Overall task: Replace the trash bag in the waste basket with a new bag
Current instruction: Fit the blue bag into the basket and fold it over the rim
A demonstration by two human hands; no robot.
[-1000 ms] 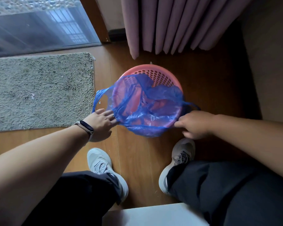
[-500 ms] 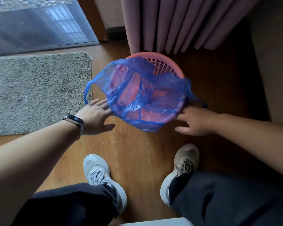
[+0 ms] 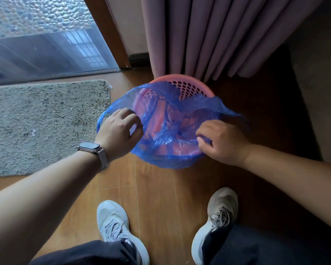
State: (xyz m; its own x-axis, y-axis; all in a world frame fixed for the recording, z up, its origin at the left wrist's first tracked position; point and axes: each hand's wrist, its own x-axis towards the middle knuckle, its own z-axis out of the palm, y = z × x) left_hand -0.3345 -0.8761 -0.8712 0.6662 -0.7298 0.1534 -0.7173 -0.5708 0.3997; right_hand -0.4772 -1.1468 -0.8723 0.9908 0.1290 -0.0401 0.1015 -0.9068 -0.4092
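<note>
Your 2 hands, left hand (image 3: 120, 131) and right hand (image 3: 221, 140), seem to pinch the blue bag (image 3: 170, 119) with curled fingers near the frame centre, so if you pull hard, the thin film may slip off the far rim of the pink basket (image 3: 189, 87).

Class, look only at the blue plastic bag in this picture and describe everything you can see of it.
The blue bag is thin, crinkled, see-through plastic; the pink basket shows through it. It lies open inside the basket, its mouth folded over the near rim and sagging down outside it, while the far perforated wall stays uncovered. A handle loop sticks out at the left and a loose flap trails right. The left hand and right hand both rest on its edges, fingers curled into the film.
</note>
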